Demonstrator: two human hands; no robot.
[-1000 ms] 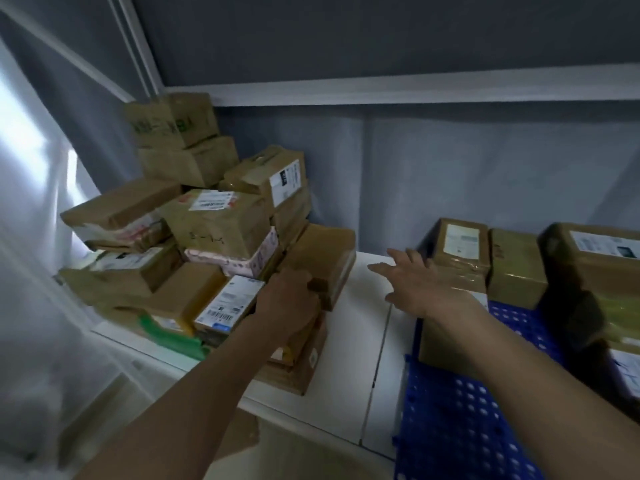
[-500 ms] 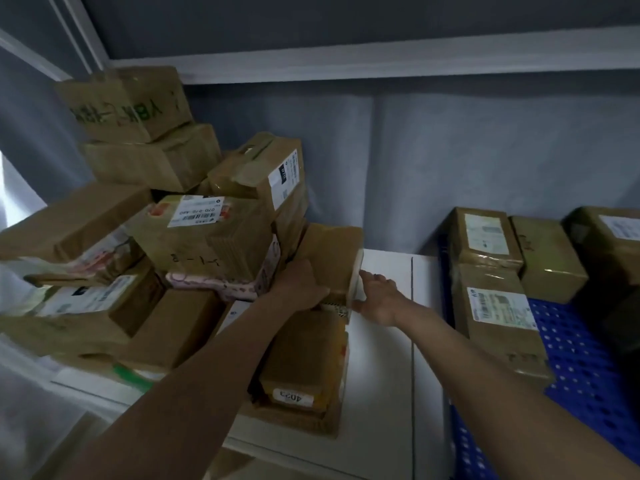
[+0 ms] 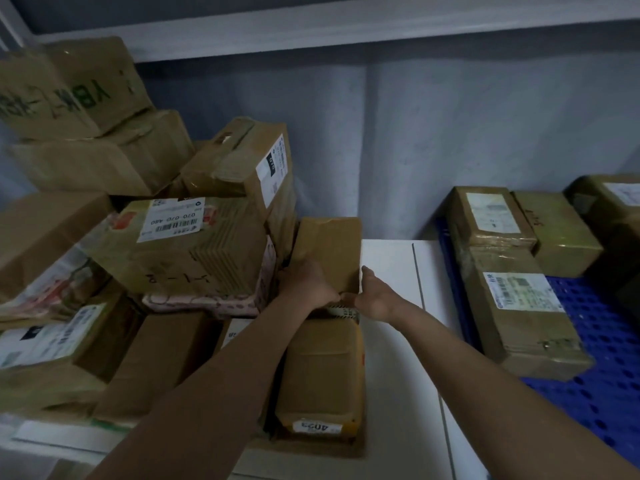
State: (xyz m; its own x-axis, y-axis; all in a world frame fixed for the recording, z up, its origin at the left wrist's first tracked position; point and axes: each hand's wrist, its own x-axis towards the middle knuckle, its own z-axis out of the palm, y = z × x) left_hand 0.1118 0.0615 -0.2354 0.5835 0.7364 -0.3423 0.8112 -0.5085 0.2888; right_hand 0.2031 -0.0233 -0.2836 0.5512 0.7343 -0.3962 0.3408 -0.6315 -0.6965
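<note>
A brown cardboard parcel (image 3: pixel 329 251) lies at the right edge of a pile of parcels on a white shelf (image 3: pixel 391 306). My left hand (image 3: pixel 308 285) grips its near left corner, fingers curled over the near edge. My right hand (image 3: pixel 375 296) holds its near right corner, thumb up along the side. The parcel rests on a longer taped brown parcel (image 3: pixel 322 372) with a white handwritten label at its near end.
The pile of brown boxes (image 3: pixel 180 251) fills the left, stacked high against a grey wall. A blue perforated tray (image 3: pixel 595 372) at the right carries several labelled parcels (image 3: pixel 519 317). A shelf board (image 3: pixel 346 26) runs overhead.
My right hand came across from the blue tray to the parcel's right corner. My left hand stayed on its left corner. The view moved closer to the pile.
</note>
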